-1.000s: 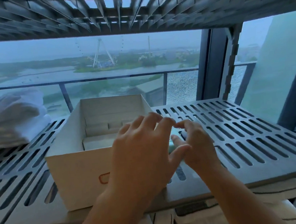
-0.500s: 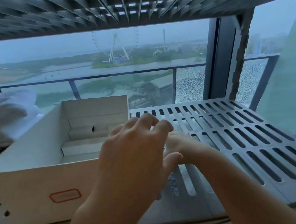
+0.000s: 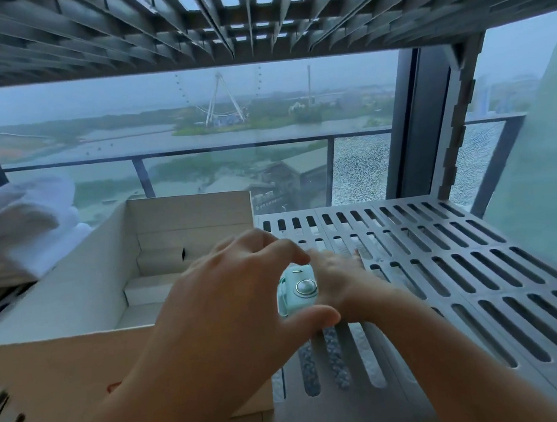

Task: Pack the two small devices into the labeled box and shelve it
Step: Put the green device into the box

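The white cardboard box [image 3: 64, 367] stands open on the left of the grey slotted shelf [image 3: 447, 279], with white card inserts inside. A corner of its red label outline [image 3: 113, 386] peeks out beside my left forearm. A small mint-green device [image 3: 296, 290] with a round silver button sits just right of the box. My left hand [image 3: 232, 310] curls round it, index finger above and thumb below. My right hand [image 3: 339, 273] lies behind the device on the shelf, fingers stretched away from me. I cannot see a second device.
A bundle of white cloth [image 3: 17, 229] lies on the shelf left of the box. Another slotted shelf [image 3: 251, 16] hangs close overhead. Behind is a window with a dark frame post [image 3: 431, 121] at the right rear.
My left hand has opened around the mint-green device, which now shows between thumb and index finger. My right hand has flattened onto the shelf. The view has moved closer and to the right.
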Demonstrator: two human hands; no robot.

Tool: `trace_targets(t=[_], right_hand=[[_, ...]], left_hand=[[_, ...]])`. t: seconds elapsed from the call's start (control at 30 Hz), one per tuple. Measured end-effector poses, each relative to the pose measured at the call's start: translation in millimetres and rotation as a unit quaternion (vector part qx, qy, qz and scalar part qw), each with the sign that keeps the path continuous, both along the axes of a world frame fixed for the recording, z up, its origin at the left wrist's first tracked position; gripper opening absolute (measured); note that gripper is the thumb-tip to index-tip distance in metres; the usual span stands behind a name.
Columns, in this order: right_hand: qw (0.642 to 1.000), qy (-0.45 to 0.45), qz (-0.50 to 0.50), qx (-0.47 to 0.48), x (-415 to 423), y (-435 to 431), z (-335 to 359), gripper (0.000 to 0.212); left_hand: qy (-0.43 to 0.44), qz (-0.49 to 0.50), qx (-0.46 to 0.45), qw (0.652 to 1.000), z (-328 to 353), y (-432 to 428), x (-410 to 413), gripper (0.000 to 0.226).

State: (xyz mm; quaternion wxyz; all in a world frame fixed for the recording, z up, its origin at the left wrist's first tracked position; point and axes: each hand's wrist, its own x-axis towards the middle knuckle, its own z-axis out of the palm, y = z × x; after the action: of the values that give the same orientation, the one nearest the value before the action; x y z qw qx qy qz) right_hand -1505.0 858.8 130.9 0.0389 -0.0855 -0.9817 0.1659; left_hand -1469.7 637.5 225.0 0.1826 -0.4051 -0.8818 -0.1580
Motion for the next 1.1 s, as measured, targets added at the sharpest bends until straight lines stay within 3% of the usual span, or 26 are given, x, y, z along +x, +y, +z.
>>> trace_targets(t=[0.23, 0.53, 0.8, 1.1], right_hand=[[0.972, 0.204, 0.034, -0.113, 20.9, -5.8, 23.9, 0.108], [0.938, 0.325, 0.015, -0.123, 45.2, -11.7, 69.4, 0.110], [0.930, 0.323, 0.084, -0.156, 57.6, -31.7, 107.8, 0.114], [0.946, 0.259, 0.145, -0.130, 13.2, -63.2, 129.5, 0.116]], left_hand=[[-0.030, -0.022, 0.050, 0.998, 1.6, -4.0, -6.8, 0.059], [-0.026, 0.005, 0.114, 0.993, 13.3, -1.2, -18.3, 0.048], [-0.041, 0.007, 0.213, 0.976, 18.7, -6.0, -28.0, 0.029], [-0.046, 0.040, 0.206, 0.977, 31.8, -43.8, -56.8, 0.022]])
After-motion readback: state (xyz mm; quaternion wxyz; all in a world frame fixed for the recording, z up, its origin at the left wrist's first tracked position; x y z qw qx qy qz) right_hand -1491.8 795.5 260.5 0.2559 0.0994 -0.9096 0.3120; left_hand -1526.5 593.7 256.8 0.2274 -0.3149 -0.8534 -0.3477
